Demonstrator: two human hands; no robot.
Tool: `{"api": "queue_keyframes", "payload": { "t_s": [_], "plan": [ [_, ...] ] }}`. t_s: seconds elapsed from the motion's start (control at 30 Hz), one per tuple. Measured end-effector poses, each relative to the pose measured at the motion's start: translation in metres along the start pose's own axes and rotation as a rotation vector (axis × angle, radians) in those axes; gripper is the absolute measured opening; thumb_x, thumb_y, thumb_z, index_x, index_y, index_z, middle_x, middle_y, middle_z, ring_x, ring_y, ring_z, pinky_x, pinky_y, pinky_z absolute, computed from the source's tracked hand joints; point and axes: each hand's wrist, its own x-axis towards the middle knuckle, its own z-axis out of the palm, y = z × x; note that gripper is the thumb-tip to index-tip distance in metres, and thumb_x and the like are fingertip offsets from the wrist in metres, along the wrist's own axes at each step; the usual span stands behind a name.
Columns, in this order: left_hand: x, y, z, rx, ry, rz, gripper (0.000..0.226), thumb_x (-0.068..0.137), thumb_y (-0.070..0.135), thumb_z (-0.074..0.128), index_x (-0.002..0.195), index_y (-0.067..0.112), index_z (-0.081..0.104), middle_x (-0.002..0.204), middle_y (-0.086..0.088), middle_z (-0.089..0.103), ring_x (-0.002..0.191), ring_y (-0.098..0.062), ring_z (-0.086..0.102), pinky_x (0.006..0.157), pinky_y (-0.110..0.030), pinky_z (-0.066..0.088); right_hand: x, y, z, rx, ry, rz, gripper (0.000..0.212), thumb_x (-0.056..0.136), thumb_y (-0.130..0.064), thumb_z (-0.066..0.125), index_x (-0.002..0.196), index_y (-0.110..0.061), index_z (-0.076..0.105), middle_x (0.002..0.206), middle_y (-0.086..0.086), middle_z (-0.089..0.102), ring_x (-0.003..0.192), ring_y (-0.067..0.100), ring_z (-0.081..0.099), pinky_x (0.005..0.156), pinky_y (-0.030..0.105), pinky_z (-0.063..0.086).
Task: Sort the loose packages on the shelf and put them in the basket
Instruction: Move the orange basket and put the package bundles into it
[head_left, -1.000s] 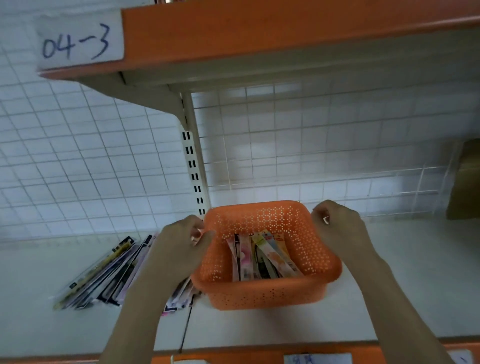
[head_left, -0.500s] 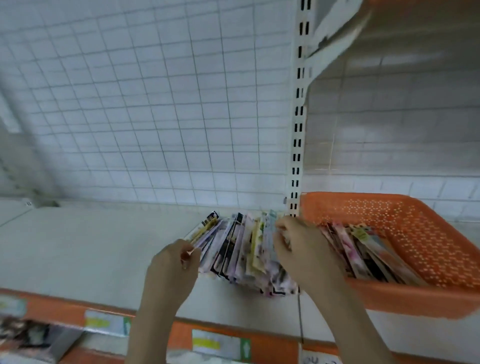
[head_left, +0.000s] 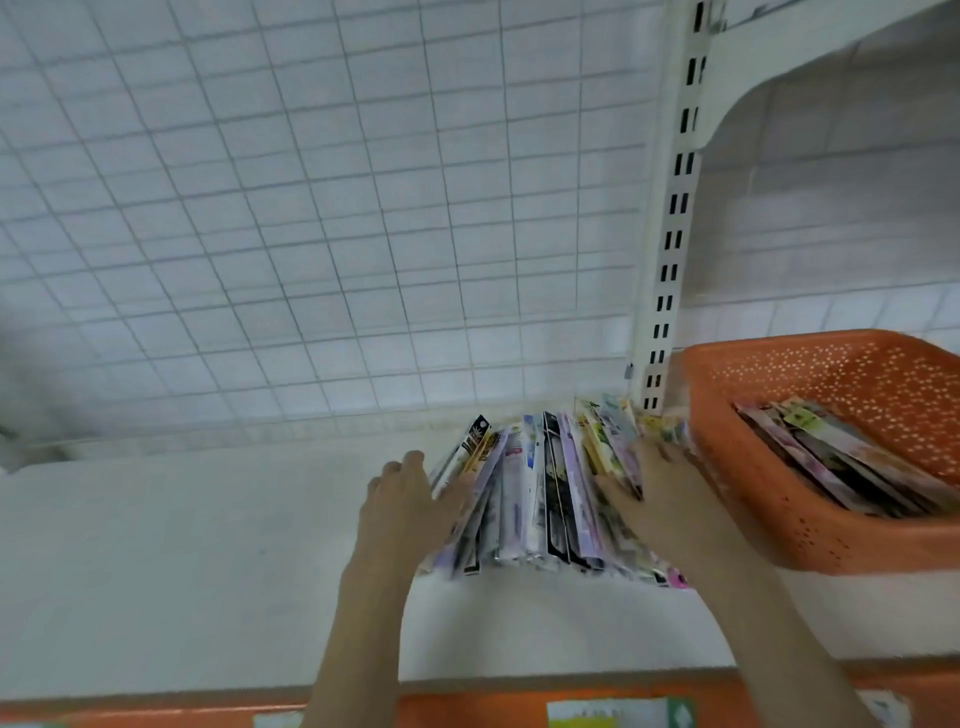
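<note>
Since half a second ago, both hands have spread flatter over the loose packages (head_left: 545, 499), and the fan of packages has widened between them. These packages, thin and long with printed faces, lie overlapping on the white shelf (head_left: 182, 571), their far ends pointing toward the back wall and their near ends gathered in an uneven row. Motion blur softens the near ends, so single packages cannot be told apart there.

Left hand (head_left: 410, 504): fingers extended and close together, palm down, pressed on the left edge of the fan; it clamps nothing. Right hand (head_left: 660, 499): fingers spread apart, palm down, resting on the right part of the fan; whether any package is pinched beneath it cannot be told.

Just right of the fan stands the orange perforated basket (head_left: 779, 478), its left wall touching or nearly touching the outermost package. Several more packages (head_left: 852, 467) lie inside it, leaning along its length.

Behind the fan rises a white slotted upright (head_left: 670, 234), with a bracket branching right at its top. A white wire grid (head_left: 311, 208) covers the tiled wall to the left. An orange front edge (head_left: 467, 706) with paper labels runs along the shelf's near side.
</note>
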Motion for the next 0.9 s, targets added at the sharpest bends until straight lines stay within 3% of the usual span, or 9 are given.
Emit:
{"api": "queue_keyframes", "payload": {
  "t_s": [0.13, 0.23, 0.3, 0.37, 0.43, 0.53, 0.6, 0.7, 0.9],
  "plan": [
    [0.017, 0.010, 0.009, 0.123, -0.218, 0.030, 0.065, 0.080, 0.061, 0.055, 0.118, 0.010, 0.042, 0.117, -0.011, 0.051, 0.109, -0.029, 0.049, 0.089, -0.036, 0.045, -0.004, -0.005, -0.001, 0.012, -0.013, 0.059, 0.045, 0.095, -0.042, 0.044, 0.131, -0.017, 0.041, 0.144, 0.003, 0.040, 0.117, 0.018, 0.052, 0.099, 0.032, 0.043],
    [0.026, 0.010, 0.009, 0.096, -0.275, 0.025, 0.065, 0.076, 0.053, 0.064, 0.117, 0.007, 0.043, 0.113, -0.011, 0.052, 0.101, -0.026, 0.051, 0.079, -0.031, 0.042, -0.001, -0.008, -0.003, -0.020, -0.005, 0.086, 0.039, 0.097, -0.042, 0.039, 0.125, -0.016, 0.045, 0.130, 0.004, 0.049, 0.108, 0.018, 0.052, 0.091, 0.029, 0.043],
    [0.031, 0.006, 0.007, 0.050, -0.297, 0.013, 0.058, 0.073, 0.051, 0.069, 0.104, 0.007, 0.047, 0.102, -0.009, 0.052, 0.083, -0.020, 0.051, 0.065, -0.026, 0.041, 0.002, -0.011, -0.005, -0.036, -0.004, 0.093, 0.041, 0.097, -0.046, 0.035, 0.122, -0.015, 0.046, 0.123, 0.004, 0.052, 0.105, 0.020, 0.052, 0.090, 0.031, 0.044],
    [0.033, 0.001, 0.005, 0.023, -0.293, -0.013, 0.052, 0.071, 0.053, 0.070, 0.089, 0.012, 0.044, 0.097, -0.007, 0.052, 0.073, -0.016, 0.048, 0.057, -0.023, 0.037, 0.005, -0.014, -0.005, -0.060, -0.007, 0.103, 0.045, 0.096, -0.049, 0.033, 0.124, -0.015, 0.045, 0.123, 0.004, 0.052, 0.111, 0.022, 0.051, 0.096, 0.034, 0.042],
    [0.032, -0.003, 0.006, 0.057, -0.276, -0.024, 0.052, 0.070, 0.057, 0.069, 0.085, 0.013, 0.044, 0.098, -0.008, 0.054, 0.080, -0.020, 0.052, 0.066, -0.027, 0.043, 0.010, -0.016, -0.002, -0.073, -0.018, 0.115, 0.053, 0.094, -0.056, 0.030, 0.125, -0.016, 0.044, 0.124, 0.005, 0.052, 0.115, 0.024, 0.049, 0.101, 0.038, 0.041],
    [0.030, -0.004, 0.010, 0.137, -0.194, -0.060, 0.060, 0.068, 0.058, 0.069, 0.099, 0.009, 0.053, 0.102, -0.009, 0.058, 0.096, -0.028, 0.057, 0.082, -0.036, 0.049, 0.014, -0.021, 0.001, -0.075, -0.060, 0.126, 0.074, 0.085, -0.071, 0.030, 0.134, -0.017, 0.038, 0.137, 0.009, 0.045, 0.125, 0.027, 0.042, 0.101, 0.040, 0.041],
    [0.028, -0.002, 0.009, 0.133, -0.189, -0.070, 0.053, 0.069, 0.053, 0.071, 0.094, 0.010, 0.053, 0.094, -0.006, 0.058, 0.090, -0.026, 0.058, 0.074, -0.033, 0.050, 0.014, -0.028, 0.001, -0.088, -0.115, 0.128, 0.086, 0.077, -0.079, 0.036, 0.139, -0.020, 0.031, 0.145, 0.008, 0.036, 0.134, 0.028, 0.033, 0.101, 0.043, 0.038],
    [0.027, 0.000, 0.004, 0.057, -0.212, -0.068, 0.043, 0.072, 0.043, 0.073, 0.068, 0.015, 0.040, 0.070, 0.001, 0.047, 0.072, -0.020, 0.052, 0.054, -0.024, 0.036, 0.018, -0.034, 0.003, -0.109, -0.152, 0.115, 0.095, 0.071, -0.081, 0.044, 0.143, -0.021, 0.027, 0.149, 0.007, 0.032, 0.138, 0.029, 0.027, 0.104, 0.044, 0.035],
    [0.028, -0.014, 0.001, -0.123, -0.198, -0.112, 0.041, 0.075, 0.038, 0.073, 0.069, 0.014, 0.039, 0.068, -0.001, 0.045, 0.062, -0.019, 0.047, 0.050, -0.025, 0.033, 0.031, -0.032, -0.002, -0.061, -0.195, 0.166, 0.102, 0.075, -0.064, 0.062, 0.147, -0.009, 0.017, 0.147, 0.012, 0.035, 0.135, 0.032, 0.033, 0.107, 0.041, 0.032]
  ]
}}
